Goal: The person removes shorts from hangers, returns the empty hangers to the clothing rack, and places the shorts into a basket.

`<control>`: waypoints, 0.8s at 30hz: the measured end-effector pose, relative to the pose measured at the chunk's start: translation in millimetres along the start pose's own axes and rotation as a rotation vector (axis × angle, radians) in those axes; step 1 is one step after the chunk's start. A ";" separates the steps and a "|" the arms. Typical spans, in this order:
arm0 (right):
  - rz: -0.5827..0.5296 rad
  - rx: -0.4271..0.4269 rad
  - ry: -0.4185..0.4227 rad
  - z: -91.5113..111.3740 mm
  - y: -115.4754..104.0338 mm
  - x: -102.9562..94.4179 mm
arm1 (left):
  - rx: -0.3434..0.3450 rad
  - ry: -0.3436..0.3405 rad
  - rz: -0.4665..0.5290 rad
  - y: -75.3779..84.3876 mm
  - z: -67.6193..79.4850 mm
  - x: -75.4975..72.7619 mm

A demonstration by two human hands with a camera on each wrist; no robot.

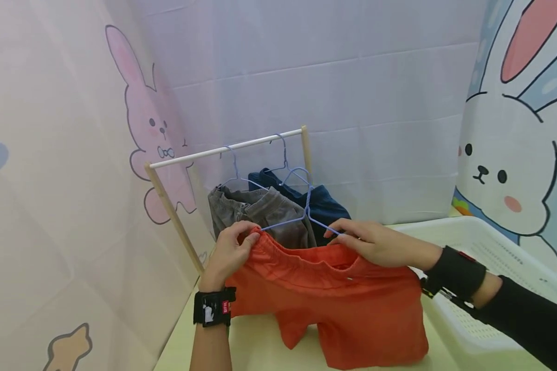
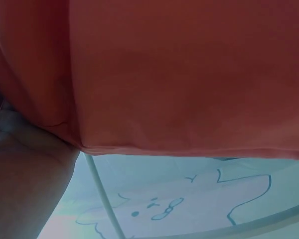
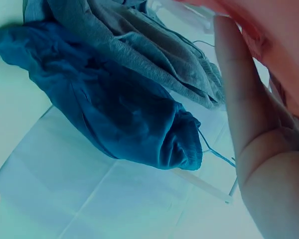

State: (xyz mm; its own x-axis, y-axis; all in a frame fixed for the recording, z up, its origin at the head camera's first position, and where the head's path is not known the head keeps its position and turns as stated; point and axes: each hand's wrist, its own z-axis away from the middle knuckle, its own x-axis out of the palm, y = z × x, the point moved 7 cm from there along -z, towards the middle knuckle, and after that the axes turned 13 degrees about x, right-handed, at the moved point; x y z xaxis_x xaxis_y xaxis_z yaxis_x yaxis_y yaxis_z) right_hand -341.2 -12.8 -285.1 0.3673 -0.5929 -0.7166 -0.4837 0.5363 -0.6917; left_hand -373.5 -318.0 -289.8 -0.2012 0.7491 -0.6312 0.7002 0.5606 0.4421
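Observation:
A pair of orange shorts (image 1: 353, 314) hangs over the table, waistband up, with its legs reaching down close to the tabletop. A blue wire clothes hanger (image 1: 309, 206) stands at the waist opening, hook upward, its left arm running to the left corner of the waistband. That corner is pinched between the thumb and fingers of my left hand (image 1: 232, 252). My right hand (image 1: 371, 242) pinches the hanger's right arm at the other side of the waistband. In the left wrist view the shorts (image 2: 189, 79) cover most of the picture, hiding the left fingertips.
Behind the shorts stands a small rack with a white rail (image 1: 204, 155) and wooden posts. Grey pants (image 1: 278, 211) and a dark blue garment (image 1: 329, 203) hang there on blue hangers. To the right is a white plastic basket (image 1: 473, 226). Printed cloth walls enclose the pale yellow table (image 1: 255, 345).

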 end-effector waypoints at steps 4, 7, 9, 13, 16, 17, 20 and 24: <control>-0.005 0.053 0.021 8.2 2.7 -8.6 | 0.008 0.045 -0.020 -3.6 2.3 -9.7; -0.010 0.069 0.043 13.4 6.4 -15.6 | 0.016 0.076 -0.030 -3.2 2.2 -16.2; -0.009 0.066 0.056 14.2 9.6 -18.3 | 0.019 0.096 -0.039 -2.5 1.7 -18.4; 0.028 0.073 0.118 12.5 21.0 -25.3 | 0.020 0.122 -0.078 -1.3 0.4 -15.6; 0.079 0.090 0.193 10.7 32.0 -33.9 | 0.027 0.128 -0.092 0.6 -1.3 -9.3; 0.092 0.091 0.214 9.9 34.9 -36.5 | 0.030 0.131 -0.091 1.7 -1.9 -7.0; 0.122 0.101 0.264 9.5 43.8 -43.1 | 0.037 0.139 -0.087 5.3 -3.9 0.9; 0.150 0.102 0.318 11.0 51.7 -47.9 | 0.053 0.148 -0.086 8.4 -7.8 13.0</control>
State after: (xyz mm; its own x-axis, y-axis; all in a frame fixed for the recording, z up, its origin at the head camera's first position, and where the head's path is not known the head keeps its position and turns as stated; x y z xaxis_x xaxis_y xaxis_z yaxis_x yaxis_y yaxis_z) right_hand -375.1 50.0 -287.5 0.0250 -0.6520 -0.7578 -0.4256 0.6790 -0.5982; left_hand -375.6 -300.8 -289.4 -0.3579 0.7452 -0.5627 0.7104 0.6084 0.3538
